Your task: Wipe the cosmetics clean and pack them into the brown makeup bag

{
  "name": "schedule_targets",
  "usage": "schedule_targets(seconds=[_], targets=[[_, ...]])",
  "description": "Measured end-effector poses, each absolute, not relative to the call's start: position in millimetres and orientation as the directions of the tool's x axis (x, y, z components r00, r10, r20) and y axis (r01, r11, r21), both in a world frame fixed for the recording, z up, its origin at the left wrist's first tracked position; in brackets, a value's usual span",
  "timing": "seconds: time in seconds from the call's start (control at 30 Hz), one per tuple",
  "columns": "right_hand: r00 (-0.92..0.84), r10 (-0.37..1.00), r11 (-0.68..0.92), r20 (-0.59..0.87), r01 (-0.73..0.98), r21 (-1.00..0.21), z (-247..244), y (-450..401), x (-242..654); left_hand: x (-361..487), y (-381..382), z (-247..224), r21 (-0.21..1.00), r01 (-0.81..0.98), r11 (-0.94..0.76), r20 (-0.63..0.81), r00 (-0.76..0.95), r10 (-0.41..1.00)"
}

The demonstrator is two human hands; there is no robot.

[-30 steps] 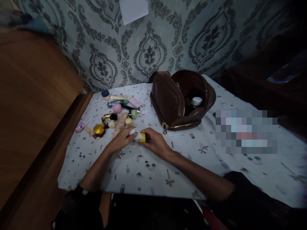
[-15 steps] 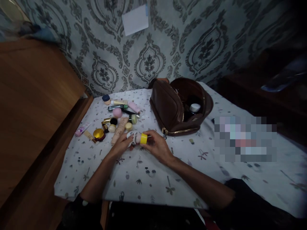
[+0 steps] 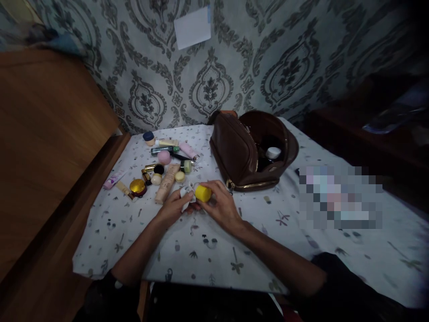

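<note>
Yellow container [image 3: 203,193] near blurrily lettered tube [image 3: 166,184]

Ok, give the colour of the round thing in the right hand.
The round thing is yellow, best seen in the head view.

The left sleeve [image 3: 107,299], at 7 o'clock, is black with a pale spot [image 3: 118,284]; the right sleeve [image 3: 351,286], at 4 o'clock, is black. Both end near the elbow; left hand [image 3: 174,206] and right hand [image 3: 221,206] are bare. Dark clothing [image 3: 201,305] occupies 6 o'clock.
</note>
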State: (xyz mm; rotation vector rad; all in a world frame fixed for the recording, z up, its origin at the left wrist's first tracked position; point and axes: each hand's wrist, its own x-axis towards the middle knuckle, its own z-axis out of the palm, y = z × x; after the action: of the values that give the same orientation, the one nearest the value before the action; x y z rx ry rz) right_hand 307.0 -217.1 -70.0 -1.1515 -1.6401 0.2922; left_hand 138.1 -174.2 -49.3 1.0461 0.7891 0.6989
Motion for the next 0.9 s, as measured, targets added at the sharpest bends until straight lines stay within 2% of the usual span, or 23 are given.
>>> schedule_targets(seconds=[0.27,0.43,0.53,0.63,0.9], targets=[[0.06,0.828,0.49,0.558,0.405,-0.772,-72,-216,306,132,-173,-45,0.913,-0.098,0.396,-0.279,0.557,0.782],[0.046,0.902,0.398,0.43,0.301,-0.867,-76,-215,302,131,-172,-47,0.974,0.008,0.227,-0.203,0.475,0.856],[0.039,0.93,0.337,0.367,0.315,-0.887,-78,-215,301,127,-170,-50,0.994,0.107,0.031,-0.076,0.441,0.895],[0.005,0.929,0.341,0.371,0.381,-0.859,-77,-215,301,124,-167,-52,0.985,0.141,-0.1,0.032,0.424,0.905],[-0.084,0.93,0.348,0.359,0.52,-0.78,-75,-216,303,122,-168,-46,0.988,0.15,-0.029,-0.051,0.501,0.864]])
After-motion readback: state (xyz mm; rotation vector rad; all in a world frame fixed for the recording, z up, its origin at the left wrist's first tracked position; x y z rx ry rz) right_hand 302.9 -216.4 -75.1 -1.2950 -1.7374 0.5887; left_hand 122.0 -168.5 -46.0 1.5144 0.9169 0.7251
